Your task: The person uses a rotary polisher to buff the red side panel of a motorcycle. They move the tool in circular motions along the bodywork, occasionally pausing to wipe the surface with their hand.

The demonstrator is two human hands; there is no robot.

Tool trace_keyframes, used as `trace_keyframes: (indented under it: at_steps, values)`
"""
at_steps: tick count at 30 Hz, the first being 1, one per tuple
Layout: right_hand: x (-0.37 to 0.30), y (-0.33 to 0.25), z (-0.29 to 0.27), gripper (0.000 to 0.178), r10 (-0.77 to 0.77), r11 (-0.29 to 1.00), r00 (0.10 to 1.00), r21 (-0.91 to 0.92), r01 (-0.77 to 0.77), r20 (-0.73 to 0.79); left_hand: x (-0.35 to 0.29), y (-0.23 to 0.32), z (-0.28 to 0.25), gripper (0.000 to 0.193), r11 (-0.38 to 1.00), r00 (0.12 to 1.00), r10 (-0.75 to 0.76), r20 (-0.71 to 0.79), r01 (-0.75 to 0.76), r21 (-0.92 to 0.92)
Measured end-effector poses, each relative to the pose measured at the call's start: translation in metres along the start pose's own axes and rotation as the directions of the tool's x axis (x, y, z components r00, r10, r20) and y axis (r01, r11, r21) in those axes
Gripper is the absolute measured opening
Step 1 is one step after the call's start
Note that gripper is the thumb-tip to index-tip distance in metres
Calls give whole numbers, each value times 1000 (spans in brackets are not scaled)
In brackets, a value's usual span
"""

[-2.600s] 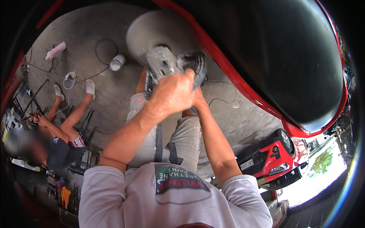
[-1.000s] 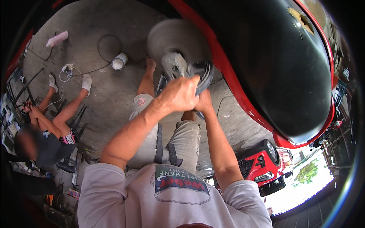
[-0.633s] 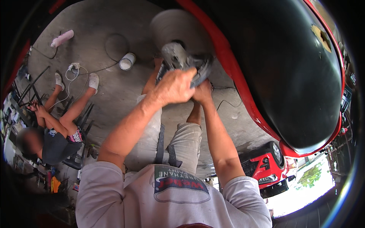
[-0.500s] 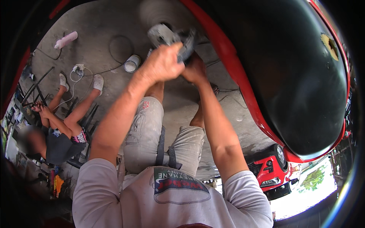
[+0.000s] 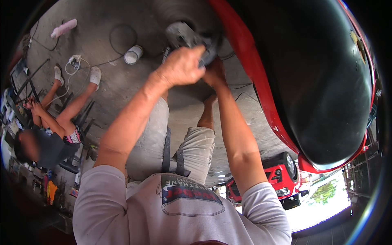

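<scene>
Both hands are wrapped round a rotary polisher with a grey metal head. Its broad disc is smeared by motion at the top of the view. My left hand is closed on the tool just behind the head, knuckles up. Farther right and partly in shadow, my right hand grips the tool's dark body, most of its fingers hidden. Close to the right of the tool runs the red edge of a vehicle body with a large glossy black panel.
On the concrete floor lie a pink bottle, a tipped white can, a looped dark cord and a white power outlet with cable. A person sits at left. A red car stands behind at lower right.
The polisher and both hands have shifted right and slightly down in the picture. The view has moved too: floor items and the seated person sit farther left. Both hands keep their grip.
</scene>
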State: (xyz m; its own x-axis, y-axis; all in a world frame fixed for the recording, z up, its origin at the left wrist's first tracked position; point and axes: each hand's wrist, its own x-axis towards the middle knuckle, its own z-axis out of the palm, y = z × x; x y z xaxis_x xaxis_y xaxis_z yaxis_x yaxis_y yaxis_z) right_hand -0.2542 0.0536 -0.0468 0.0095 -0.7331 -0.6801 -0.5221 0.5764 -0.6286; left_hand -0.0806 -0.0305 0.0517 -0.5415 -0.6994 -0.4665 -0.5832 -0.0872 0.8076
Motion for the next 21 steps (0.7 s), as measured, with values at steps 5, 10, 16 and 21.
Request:
trace_keyframes:
  at_steps: [5, 10, 16, 21]
  values:
    - [-121, 109, -22, 70, -95, 969, 995, -225, 102, 42, -61, 42, 95, 31, 985, 995, 83, 60, -72, -160]
    - [-177, 138, -37, 57, -69, 958, 998, -279, 62, -15, -82, 65, 127, 31, 974, 987, 78, 143, -45, -221]
    - [-118, 84, -26, 67, -75, 976, 997, -208, 70, -12, -58, 44, 85, 27, 984, 997, 59, 56, -49, -169]
    - [-16, 11, 9, 74, -157, 986, 984, -71, 151, -90, -13, 14, -9, 33, 996, 997, 81, -19, -81, -28]
